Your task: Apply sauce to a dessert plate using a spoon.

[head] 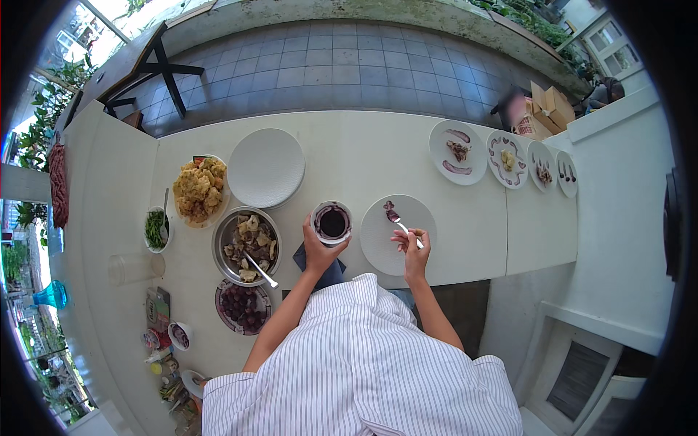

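Observation:
My left hand is wrapped around a white bowl of dark purple sauce, raised over the counter's near edge. In my right hand is a metal spoon, its bowl coated with the same sauce. The spoon's tip rests over or on a white textured plate, at a small purple smear near the plate's top. Whether the spoon touches the plate I cannot tell. A dark blue cloth lies below my left hand.
Left stand stacked white plates, a plate of fried food, a steel bowl with a spoon, a plate of grapes and a bowl of chopped greens. Several decorated plates line the far right. A person is beyond the counter.

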`<state>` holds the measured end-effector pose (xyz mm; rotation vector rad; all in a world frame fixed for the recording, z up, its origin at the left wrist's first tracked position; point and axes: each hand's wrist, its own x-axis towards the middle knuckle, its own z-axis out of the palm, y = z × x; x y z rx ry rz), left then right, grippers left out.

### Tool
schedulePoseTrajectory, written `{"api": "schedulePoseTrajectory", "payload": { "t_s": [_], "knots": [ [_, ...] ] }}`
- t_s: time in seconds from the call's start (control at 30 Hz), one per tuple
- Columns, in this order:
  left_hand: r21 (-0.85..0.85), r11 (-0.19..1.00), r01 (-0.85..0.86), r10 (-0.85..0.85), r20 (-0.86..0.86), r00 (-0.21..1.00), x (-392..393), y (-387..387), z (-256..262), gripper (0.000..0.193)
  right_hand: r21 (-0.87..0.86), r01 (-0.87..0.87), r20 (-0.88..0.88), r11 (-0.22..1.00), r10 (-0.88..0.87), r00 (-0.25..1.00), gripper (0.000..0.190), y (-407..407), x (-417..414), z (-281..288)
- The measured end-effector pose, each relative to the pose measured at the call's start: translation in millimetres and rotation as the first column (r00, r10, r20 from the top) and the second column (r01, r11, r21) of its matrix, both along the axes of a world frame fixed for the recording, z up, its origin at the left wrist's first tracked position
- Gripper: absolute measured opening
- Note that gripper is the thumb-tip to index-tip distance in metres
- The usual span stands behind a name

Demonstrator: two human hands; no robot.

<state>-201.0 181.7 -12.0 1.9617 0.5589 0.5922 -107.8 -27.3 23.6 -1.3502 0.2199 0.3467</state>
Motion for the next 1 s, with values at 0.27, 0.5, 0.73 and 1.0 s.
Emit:
{"api": "schedulePoseTrajectory", "payload": {
  "t_s": [0.27, 0.5, 0.73, 1.0],
  "knots": [
    [-0.019, 1.000, 0.002, -0.002, 0.009, 1.000, 0.1, 0.4, 0.2, 0.102, 0.011, 0.009, 0.023, 1.000, -0.009, 1.000, 0.007, -3.5, 1.2, 2.6],
    [0.059, 0.998, -0.009, 0.009, -0.006, 1.000, 0.9, -0.7, 5.4, 0.101, -0.033, -0.032, 0.066, 0.999, 0.034, 0.997, 0.007, 0.1, 4.7, 0.9],
    [0.066, 0.998, -0.009, 0.010, -0.011, 1.000, 1.0, -0.1, 3.8, 0.102, -0.053, -0.039, 0.088, 0.998, 0.043, 0.995, 0.006, 0.4, 4.5, -3.6],
    [0.017, 1.000, -0.005, 0.005, -0.032, 0.999, -0.1, -0.6, 3.6, 0.101, -0.074, -0.048, 0.089, 0.996, 0.054, 0.995, 0.007, -4.4, -0.9, -2.5]
  ]
}}
